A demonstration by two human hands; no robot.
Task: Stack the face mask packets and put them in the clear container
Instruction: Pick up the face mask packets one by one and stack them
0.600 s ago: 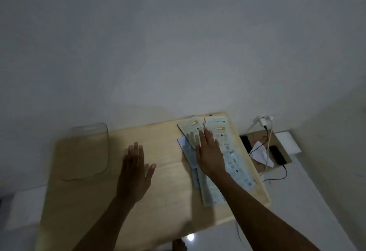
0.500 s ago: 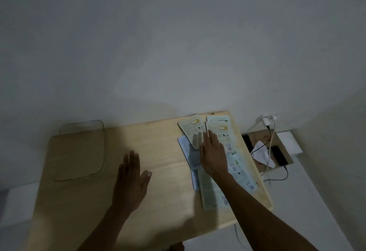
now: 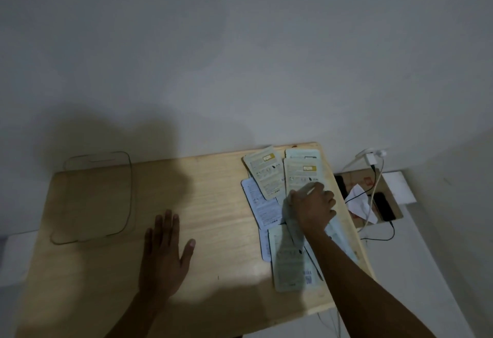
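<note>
Several flat face mask packets (image 3: 266, 175) lie overlapping on the right part of the wooden table (image 3: 213, 204). Some are cream with a yellow label, some pale blue. My right hand (image 3: 313, 208) rests on the pile with fingers curled, pinching the lower edge of a cream packet (image 3: 301, 175). Under my forearm a long packet (image 3: 289, 260) reaches toward the front edge. A clear container (image 3: 96, 196) stands empty at the table's far left. My left hand (image 3: 165, 255) lies flat and open on the table's middle, holding nothing.
A cardboard box (image 3: 373, 193) beside the table's right edge holds a white crumpled paper (image 3: 361, 204) and two dark phones. A white charger (image 3: 372, 157) and cables hang against the wall. The wall runs directly behind the table.
My right hand went from lying flat on the packets to curling its fingers around a cream packet's edge. My left hand barely shifted. The camera tilted slightly.
</note>
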